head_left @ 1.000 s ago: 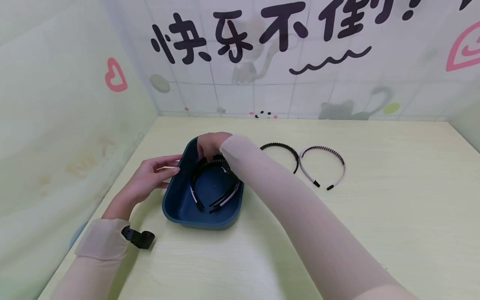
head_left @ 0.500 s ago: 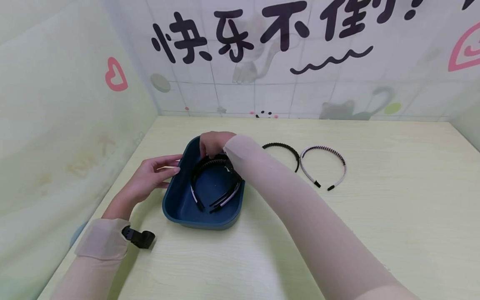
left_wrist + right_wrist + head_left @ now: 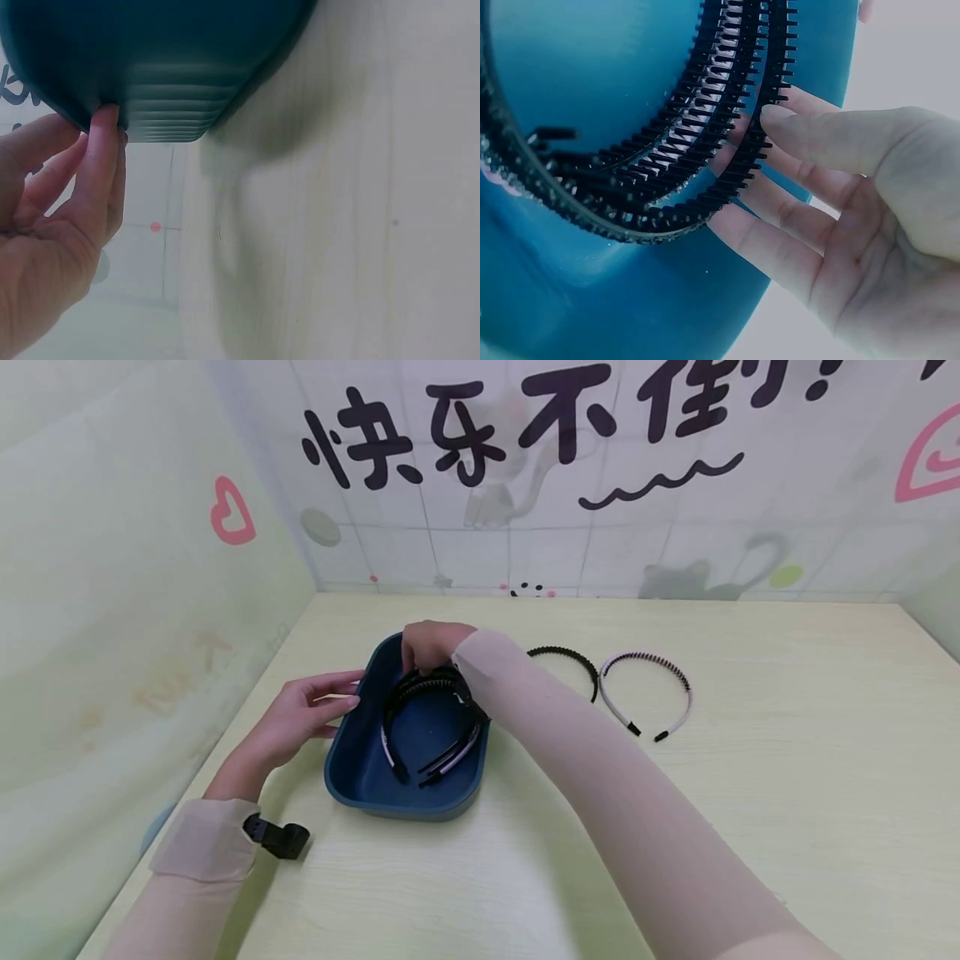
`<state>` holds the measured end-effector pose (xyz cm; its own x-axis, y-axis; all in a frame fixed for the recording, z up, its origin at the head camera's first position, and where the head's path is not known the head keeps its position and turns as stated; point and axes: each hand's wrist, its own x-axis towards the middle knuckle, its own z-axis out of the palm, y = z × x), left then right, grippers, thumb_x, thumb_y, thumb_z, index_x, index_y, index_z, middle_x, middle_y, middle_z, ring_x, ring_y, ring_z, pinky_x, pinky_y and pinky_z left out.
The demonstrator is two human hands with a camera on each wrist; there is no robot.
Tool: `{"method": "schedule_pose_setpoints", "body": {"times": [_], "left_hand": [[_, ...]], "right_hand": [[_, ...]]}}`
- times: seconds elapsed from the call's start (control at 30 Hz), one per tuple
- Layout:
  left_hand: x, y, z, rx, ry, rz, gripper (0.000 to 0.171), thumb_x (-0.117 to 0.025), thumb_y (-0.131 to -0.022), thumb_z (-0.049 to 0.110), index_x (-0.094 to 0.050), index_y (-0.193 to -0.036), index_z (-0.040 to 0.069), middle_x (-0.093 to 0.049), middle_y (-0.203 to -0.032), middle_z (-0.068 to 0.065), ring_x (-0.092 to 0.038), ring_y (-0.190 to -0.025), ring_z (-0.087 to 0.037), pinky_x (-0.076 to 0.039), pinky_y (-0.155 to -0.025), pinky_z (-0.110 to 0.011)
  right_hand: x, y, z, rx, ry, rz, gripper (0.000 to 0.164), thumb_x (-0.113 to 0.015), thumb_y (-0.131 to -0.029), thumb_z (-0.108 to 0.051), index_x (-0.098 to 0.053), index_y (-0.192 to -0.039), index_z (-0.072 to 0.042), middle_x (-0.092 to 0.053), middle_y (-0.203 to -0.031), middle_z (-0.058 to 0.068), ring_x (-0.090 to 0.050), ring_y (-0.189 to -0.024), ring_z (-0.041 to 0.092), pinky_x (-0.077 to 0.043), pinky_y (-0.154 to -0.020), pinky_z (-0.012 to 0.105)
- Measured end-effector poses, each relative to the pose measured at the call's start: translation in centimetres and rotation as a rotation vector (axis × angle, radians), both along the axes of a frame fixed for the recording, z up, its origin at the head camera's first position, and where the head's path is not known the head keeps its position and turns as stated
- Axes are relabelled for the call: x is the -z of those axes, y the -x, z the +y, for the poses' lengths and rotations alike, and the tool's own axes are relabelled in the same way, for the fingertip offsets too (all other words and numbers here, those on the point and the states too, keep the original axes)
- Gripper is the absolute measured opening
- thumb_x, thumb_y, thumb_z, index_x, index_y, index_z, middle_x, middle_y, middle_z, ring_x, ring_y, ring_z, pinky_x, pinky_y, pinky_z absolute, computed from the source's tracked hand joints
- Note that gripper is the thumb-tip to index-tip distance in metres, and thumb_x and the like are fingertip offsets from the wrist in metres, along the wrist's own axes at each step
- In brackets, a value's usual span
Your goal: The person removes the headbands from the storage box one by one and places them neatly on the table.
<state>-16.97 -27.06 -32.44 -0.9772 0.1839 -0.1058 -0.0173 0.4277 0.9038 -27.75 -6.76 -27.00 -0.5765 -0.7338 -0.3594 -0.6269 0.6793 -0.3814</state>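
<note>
A blue plastic bin stands on the table, with several toothed headbands nested inside it, black ones and at least one with pale ends. My left hand rests its extended fingers against the bin's left outer side; the left wrist view shows the fingertips at the wall near the rim. Reaching into the bin's far part, my right hand has thumb and fingers on the outermost black headband, pinching it in the right wrist view. Its fingertips are partly hidden behind the teeth.
Right of the bin, a black headband lies partly hidden by the right forearm. Beside it lies a pale headband with dark teeth. A printed curtain hangs behind the table, and another sheet borders its left side.
My right hand has shifted slightly to the right and up within the bin. The left hand, the bin and the headbands on the table look the same.
</note>
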Motion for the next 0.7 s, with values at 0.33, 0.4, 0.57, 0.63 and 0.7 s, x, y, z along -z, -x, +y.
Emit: {"method": "schedule_pose_setpoints", "body": {"times": [0.33, 0.4, 0.57, 0.63, 0.7], "left_hand": [[0.1, -0.1, -0.1, 0.001, -0.001, 0.0, 0.055, -0.06, -0.09, 0.028, -0.042, -0.137, 0.005, -0.051, -0.118, -0.009, -0.057, -0.095, -0.001, -0.051, -0.069, -0.03], [0.0, -0.1, -0.1, 0.001, 0.001, -0.002, 0.055, -0.06, -0.09, 0.028, -0.042, -0.137, 0.006, -0.05, -0.119, -0.01, -0.057, -0.095, -0.001, -0.051, -0.069, -0.03], [0.0, -0.1, -0.1, 0.004, 0.003, 0.0, 0.055, -0.06, -0.09, 0.028, -0.042, -0.138, 0.007, -0.049, -0.12, -0.013, -0.057, -0.096, -0.002, -0.051, -0.069, -0.03], [0.0, -0.1, -0.1, 0.006, 0.003, 0.0, 0.055, -0.06, -0.09, 0.028, -0.042, -0.138, 0.007, -0.049, -0.12, -0.013, -0.057, -0.096, -0.002, -0.051, -0.069, -0.03], [0.0, -0.1, 0.0, 0.006, 0.002, -0.003, 0.055, -0.059, -0.09, 0.028, -0.042, -0.138, 0.008, -0.048, -0.121, -0.013, -0.056, -0.096, -0.001, -0.051, -0.07, -0.03]], "right_hand": [[-0.6, -0.3, 0.4, -0.002, 0.033, 0.024, 0.036, -0.05, -0.089, 0.007, -0.066, -0.114, -0.012, -0.058, -0.12, 0.002, -0.048, -0.116, 0.015, -0.04, -0.091, 0.023], [-0.8, -0.4, 0.4, 0.004, 0.042, 0.022, 0.036, -0.049, -0.089, 0.007, -0.065, -0.115, -0.012, -0.059, -0.12, 0.002, -0.048, -0.115, 0.014, -0.04, -0.091, 0.023], [-1.0, -0.8, 0.4, 0.013, 0.047, 0.016, 0.038, -0.047, -0.089, 0.008, -0.065, -0.116, -0.012, -0.058, -0.12, 0.002, -0.049, -0.113, 0.014, -0.041, -0.09, 0.023], [-1.1, -0.8, 0.5, 0.011, 0.044, 0.023, 0.038, -0.046, -0.089, 0.008, -0.065, -0.116, -0.012, -0.058, -0.12, 0.001, -0.05, -0.112, 0.013, -0.041, -0.09, 0.023], [-1.1, -0.9, 0.5, 0.004, 0.04, 0.036, 0.037, -0.046, -0.09, 0.007, -0.065, -0.116, -0.013, -0.058, -0.119, 0.0, -0.05, -0.112, 0.013, -0.041, -0.09, 0.023]]}}
